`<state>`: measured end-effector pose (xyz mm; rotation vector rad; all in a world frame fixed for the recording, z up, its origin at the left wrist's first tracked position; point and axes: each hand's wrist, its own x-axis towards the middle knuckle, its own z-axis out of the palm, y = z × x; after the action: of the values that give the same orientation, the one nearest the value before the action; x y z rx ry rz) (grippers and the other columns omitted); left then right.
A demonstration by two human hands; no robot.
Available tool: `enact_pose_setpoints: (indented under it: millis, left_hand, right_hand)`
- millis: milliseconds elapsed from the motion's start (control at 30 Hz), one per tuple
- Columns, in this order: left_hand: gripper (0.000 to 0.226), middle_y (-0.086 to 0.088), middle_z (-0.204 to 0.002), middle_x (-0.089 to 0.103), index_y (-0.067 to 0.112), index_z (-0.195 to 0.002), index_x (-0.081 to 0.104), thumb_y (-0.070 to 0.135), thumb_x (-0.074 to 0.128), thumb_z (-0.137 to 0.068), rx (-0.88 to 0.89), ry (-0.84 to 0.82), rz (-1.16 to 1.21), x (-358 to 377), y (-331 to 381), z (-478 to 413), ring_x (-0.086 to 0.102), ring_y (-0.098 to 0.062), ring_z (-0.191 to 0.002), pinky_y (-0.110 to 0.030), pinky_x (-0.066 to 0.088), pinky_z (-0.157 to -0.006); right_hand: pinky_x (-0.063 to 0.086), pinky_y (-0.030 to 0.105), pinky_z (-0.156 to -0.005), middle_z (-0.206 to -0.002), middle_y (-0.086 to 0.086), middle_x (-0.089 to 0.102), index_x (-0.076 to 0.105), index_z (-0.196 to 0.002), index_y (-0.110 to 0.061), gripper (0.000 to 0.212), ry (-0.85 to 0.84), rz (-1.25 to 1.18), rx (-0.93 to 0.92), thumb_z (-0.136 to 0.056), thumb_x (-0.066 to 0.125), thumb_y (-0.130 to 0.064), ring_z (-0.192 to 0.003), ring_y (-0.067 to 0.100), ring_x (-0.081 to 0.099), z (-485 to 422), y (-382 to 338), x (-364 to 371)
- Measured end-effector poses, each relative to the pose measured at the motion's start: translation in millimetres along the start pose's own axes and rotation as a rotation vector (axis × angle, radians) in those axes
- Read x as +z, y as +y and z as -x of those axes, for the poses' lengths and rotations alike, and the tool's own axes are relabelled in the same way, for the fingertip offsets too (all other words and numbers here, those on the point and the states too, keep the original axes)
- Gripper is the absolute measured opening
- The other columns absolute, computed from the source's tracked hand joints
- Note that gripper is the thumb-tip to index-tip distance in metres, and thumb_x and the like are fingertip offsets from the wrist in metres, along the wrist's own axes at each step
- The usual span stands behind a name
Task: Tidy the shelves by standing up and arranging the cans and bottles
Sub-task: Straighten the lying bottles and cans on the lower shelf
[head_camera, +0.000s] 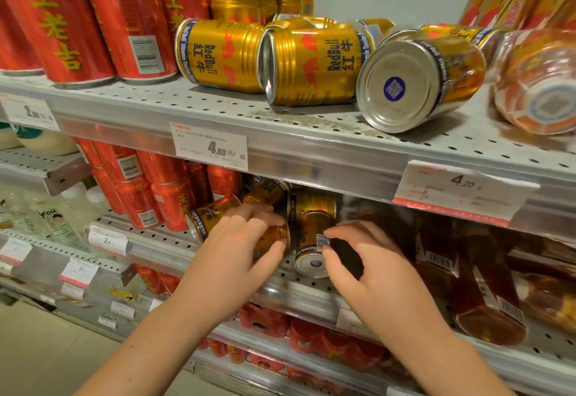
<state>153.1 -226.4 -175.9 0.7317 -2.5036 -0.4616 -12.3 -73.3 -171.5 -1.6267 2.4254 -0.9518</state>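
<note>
fallen cans (314, 65): gold, red bull motif, blue lettering, blue rim band
can base (394, 87): silver, round blue sticker
tall cans (62, 21): red, yellow characters, white barcode panel
lower-shelf cans (311, 227): gold, blue band, silver base
bottles (467, 271): amber-brown, white barcode labels
shelf (218, 105): pale grey, dotted holes
price tags (461, 190): white, dark digits, red edge

Toppled gold cans (311, 65) (upper shelf (187, 105) front) before open back room.

Top shelf (218, 105), front: 3 gold cans (314, 66) on their sides; more behind, count unclear.
Red cans (131, 21) upright there: at least 4.
Middle shelf (290, 294): at least 5 lower gold cans (313, 205).
Price tags (212, 146) on top rail: 3.
Hands: 2, left hand (237, 249) and right hand (374, 274).
</note>
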Motion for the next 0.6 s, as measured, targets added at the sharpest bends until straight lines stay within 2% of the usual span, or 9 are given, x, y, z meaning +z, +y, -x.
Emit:
enact_pose_setpoints:
  millis: [33,100,167,267,400,500,600]
  left_hand:
    - [0.028,0.017,-0.12,0.056,0.033,-0.12,0.064,0.047,0.055,-0.097,0.039,0.009,0.011,-4.8,10.2,0.1,0.05,-0.004,-0.113,-0.028,0.044,-0.095]
    - [0.022,0.025,-0.108,0.059,0.036,-0.111,0.066,0.047,0.051,-0.1,0.138,0.024,0.041,-14.6,34.4,-0.1,0.053,0.003,-0.104,-0.023,0.046,-0.088]
    - [0.016,0.027,-0.101,0.062,0.036,-0.106,0.067,0.04,0.053,-0.101,0.25,0.039,0.103,-24.3,62.4,-0.5,0.058,0.002,-0.101,-0.022,0.047,-0.084]
    - [0.014,0.026,-0.101,0.065,0.032,-0.105,0.07,0.033,0.057,-0.1,0.411,0.12,0.197,-35.5,104.1,-4.9,0.064,0.001,-0.098,-0.022,0.05,-0.081]
    - [0.014,0.013,-0.11,0.067,0.02,-0.103,0.074,0.024,0.062,-0.097,0.565,0.321,0.193,-39.2,150.6,-16.6,0.065,-0.009,-0.105,-0.025,0.049,-0.088]
    - [0.019,0.005,-0.118,0.065,0.016,-0.108,0.075,0.026,0.063,-0.097,0.555,0.412,0.117,-32.6,174.3,-29.8,0.062,-0.015,-0.112,-0.032,0.047,-0.095]
    - [0.024,0.004,-0.119,0.066,0.016,-0.113,0.074,0.026,0.066,-0.093,0.473,0.442,-0.01,-21.0,187.5,-38.4,0.061,-0.023,-0.111,-0.046,0.045,-0.097]
  right_hand:
    - [0.045,0.015,-0.056,-0.081,-0.029,0.061,0.057,-0.09,-0.045,0.018,0.036,-0.014,-0.027,-0.096,0.045,-0.057,-0.077,-0.008,0.057,5.7,-2.9,-10.4]
    - [0.046,0.011,-0.068,-0.092,-0.034,0.06,0.06,-0.095,-0.049,0.014,0.095,-0.044,-0.081,-0.096,0.046,-0.053,-0.089,-0.011,0.057,17.9,-7.6,-35.2]
    - [0.045,0.01,-0.082,-0.102,-0.03,0.061,0.066,-0.104,-0.045,0.019,0.174,-0.077,-0.155,-0.095,0.05,-0.044,-0.101,-0.007,0.059,34.2,-11.2,-61.7]
    - [0.045,0.009,-0.086,-0.101,-0.024,0.066,0.071,-0.099,-0.035,0.019,0.38,-0.092,-0.227,-0.092,0.054,-0.031,-0.101,-0.001,0.064,59.5,-5.5,-101.4]
    - [0.052,0.029,-0.088,-0.104,-0.016,0.07,0.071,-0.094,-0.032,0.021,0.581,-0.164,-0.213,-0.09,0.051,-0.03,-0.102,0.008,0.068,82.2,16.8,-150.3]
    - [0.041,0.017,-0.099,-0.114,-0.019,0.064,0.069,-0.107,-0.028,0.024,0.738,-0.06,-0.137,-0.092,0.05,-0.029,-0.113,0.009,0.061,92.8,35.0,-173.2]
    - [0.031,0.008,-0.101,-0.116,-0.023,0.059,0.067,-0.112,-0.029,0.027,0.76,0.033,-0.089,-0.091,0.05,-0.03,-0.116,0.004,0.055,101.5,52.6,-187.2]
